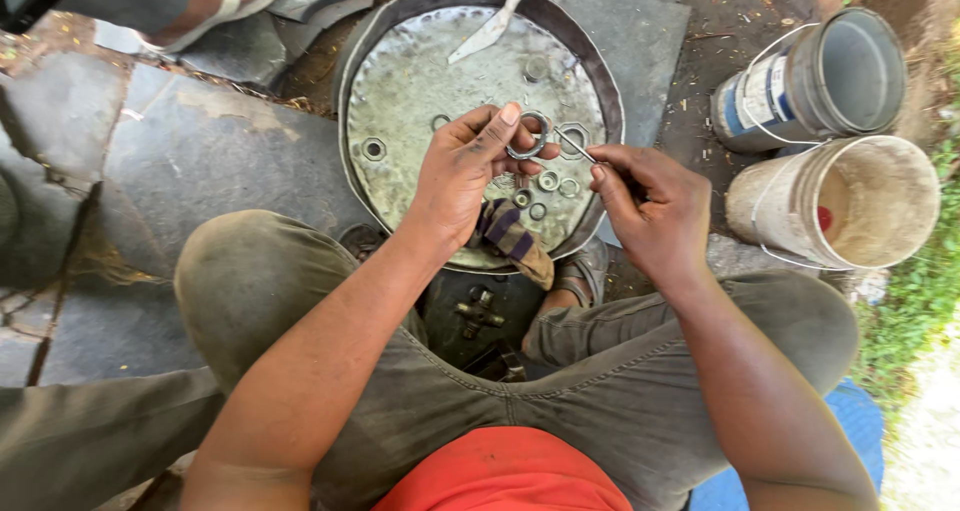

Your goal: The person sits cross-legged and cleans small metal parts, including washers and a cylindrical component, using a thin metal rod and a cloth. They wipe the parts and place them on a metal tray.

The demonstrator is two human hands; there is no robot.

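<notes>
Fingers (pixel 505 121) of my left hand (pixel 465 171) pinch a metal ring (pixel 527 137) just above the round metal pan (pixel 400 91); my right hand (pixel 655 216) is closed around a thin metal rod (pixel 577 147) touching that ring. Loose washers (pixel 548 181) lie in the pan below it.

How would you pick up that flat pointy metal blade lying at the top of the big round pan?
Grip the blade at its narrow upper end by the pan rim, coming from above. That end looks slim enough to pinch; the wider part lies flat on the pan floor, probably leaving little to get fingers under.
</notes>
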